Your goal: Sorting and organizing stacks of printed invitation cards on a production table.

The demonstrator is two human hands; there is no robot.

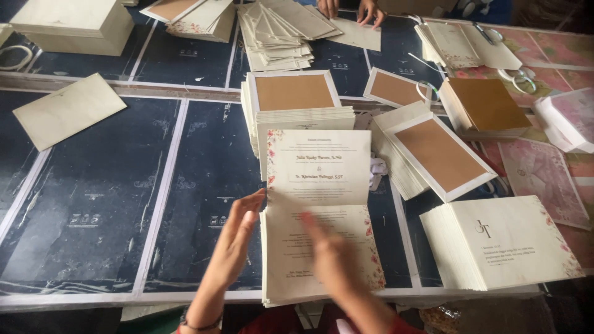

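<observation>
Folding step in hand: the left hand (238, 238) stands edge-on, fingers straight and open, touching the left edge of the open cream card (318, 179) at its crease. The right hand (331, 256), blurred, lies flat and open on the lower panel, holding nothing. The card tops a card stack (281, 294) at the worktop's (93, 185) near edge, centre. Next move, I'd judge, calls for meeting edges squarely and pressing the crease. Brown-faced stacks (294, 93) lie behind; 2 other hands (349, 9) work at the far edge.
</observation>
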